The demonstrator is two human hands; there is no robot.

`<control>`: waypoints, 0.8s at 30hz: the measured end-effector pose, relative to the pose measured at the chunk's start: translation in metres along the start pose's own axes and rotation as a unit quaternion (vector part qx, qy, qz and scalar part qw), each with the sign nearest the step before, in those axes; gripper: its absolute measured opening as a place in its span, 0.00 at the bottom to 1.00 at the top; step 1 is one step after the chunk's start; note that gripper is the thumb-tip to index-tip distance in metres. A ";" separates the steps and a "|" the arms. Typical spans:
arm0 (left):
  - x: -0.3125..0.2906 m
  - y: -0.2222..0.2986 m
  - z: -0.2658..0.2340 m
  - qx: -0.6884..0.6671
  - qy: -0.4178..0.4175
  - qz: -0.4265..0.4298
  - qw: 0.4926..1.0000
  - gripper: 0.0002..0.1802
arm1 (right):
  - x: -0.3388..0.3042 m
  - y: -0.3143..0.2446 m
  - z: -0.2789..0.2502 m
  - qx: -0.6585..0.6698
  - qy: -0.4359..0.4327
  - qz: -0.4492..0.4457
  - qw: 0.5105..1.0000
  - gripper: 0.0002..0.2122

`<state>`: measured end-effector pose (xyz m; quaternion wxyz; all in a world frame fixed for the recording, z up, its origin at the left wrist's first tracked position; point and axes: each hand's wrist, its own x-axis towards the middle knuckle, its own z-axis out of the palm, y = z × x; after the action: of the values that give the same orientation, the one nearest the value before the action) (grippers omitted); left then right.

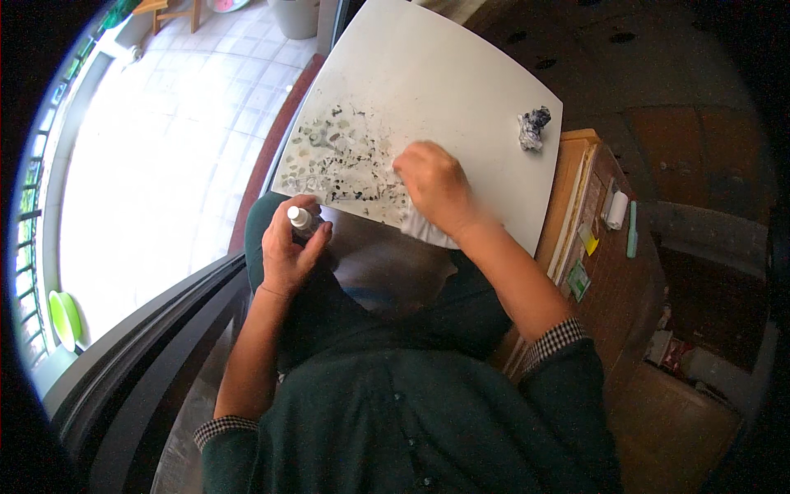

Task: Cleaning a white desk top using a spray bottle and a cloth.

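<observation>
A large white board (461, 82) lies in front of me, its near edge at my knees. Dark and grey smudges (337, 160) cover its left near part. My left hand (284, 255) is closed around a small bottle with a white cap (300, 217), just off the board's near left corner. On the board, beside the smudges, my right hand (434, 185) is closed on a white cloth or tissue (424, 229), which hangs over the near edge; most of it is hidden under my fingers. A crumpled, black-stained wad (533, 129) sits near the board's right edge.
A wooden cabinet (605, 177) stands at the right, with a white roll (616, 211) and a light green stick-like thing (632, 230) on it. To the left, beyond a dark door track (148, 337), lies a bright tiled floor (164, 181) with a green basin (64, 319).
</observation>
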<state>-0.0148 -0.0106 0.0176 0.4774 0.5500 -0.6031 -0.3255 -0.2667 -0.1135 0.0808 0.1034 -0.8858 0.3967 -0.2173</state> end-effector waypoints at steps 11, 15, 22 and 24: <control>0.001 0.002 0.000 -0.003 0.003 0.014 1.000 0.24 | 0.017 0.004 -0.005 -0.004 0.001 0.044 0.999 0.03; 0.000 -0.003 0.001 0.012 0.004 0.011 1.000 0.23 | 0.009 0.003 0.004 -0.027 0.015 0.041 0.999 0.02; -0.001 0.002 -0.003 0.004 0.003 0.005 1.000 0.23 | -0.012 -0.025 0.002 0.068 -0.034 -0.003 0.997 0.01; 0.001 0.006 -0.003 0.008 0.000 -0.001 1.000 0.23 | 0.000 -0.016 0.002 0.050 -0.014 0.006 0.999 0.01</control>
<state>-0.0144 -0.0097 0.0241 0.4726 0.5542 -0.6052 -0.3214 -0.2556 -0.1034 0.0849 0.1541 -0.8802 0.3888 -0.2242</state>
